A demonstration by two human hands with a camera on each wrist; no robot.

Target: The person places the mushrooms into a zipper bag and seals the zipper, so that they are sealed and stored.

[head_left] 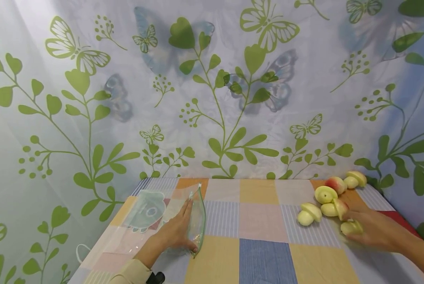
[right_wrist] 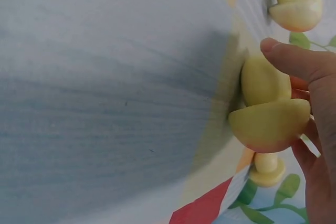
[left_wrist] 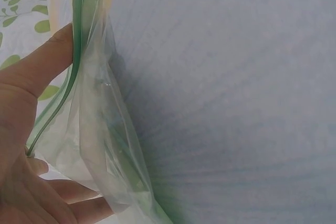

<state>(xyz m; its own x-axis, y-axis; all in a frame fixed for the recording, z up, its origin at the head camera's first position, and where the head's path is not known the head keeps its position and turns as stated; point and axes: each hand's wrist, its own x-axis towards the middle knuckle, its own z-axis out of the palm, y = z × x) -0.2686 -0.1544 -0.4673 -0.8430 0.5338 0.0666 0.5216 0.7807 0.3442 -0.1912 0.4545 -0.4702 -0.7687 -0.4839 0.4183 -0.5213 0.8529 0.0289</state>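
Left grip (head_left: 175, 232): clear zip bag (head_left: 160, 221) is held at its mouth, thumb and fingers spread well apart toward the two ends of the green zip strip (left_wrist: 77, 51); mouth is bowed open between them. Bag body is laid out left of that grip on the counter (head_left: 258, 189), a pale green cartoon print (head_left: 149, 210) visible on it. Right grip (head_left: 373, 228): mushroom-shaped piece (right_wrist: 269, 114) is pinched between thumb and fingers, pale yellow with a faint red blush along the cap; whether it is lifted or touching the cloth (head_left: 263, 260) can't be told. Just beyond the right fingertips, a red-backed piece (head_left: 329, 209) is set, with a round-capped piece (head_left: 326, 195) touching it on the far side. A pale piece (head_left: 308, 214) is placed just left of that pair. Farther beyond the right grip, a red-and-yellow dome (head_left: 335, 184) is seen next to a far mushroom piece (head_left: 355, 179). Grips are set well apart, patchwork squares between. Past both, a curtain (head_left: 220, 86) printed with green leaves and butterflies is hung. Behind the left grip, a cream sleeve (head_left: 132, 272) is worn.
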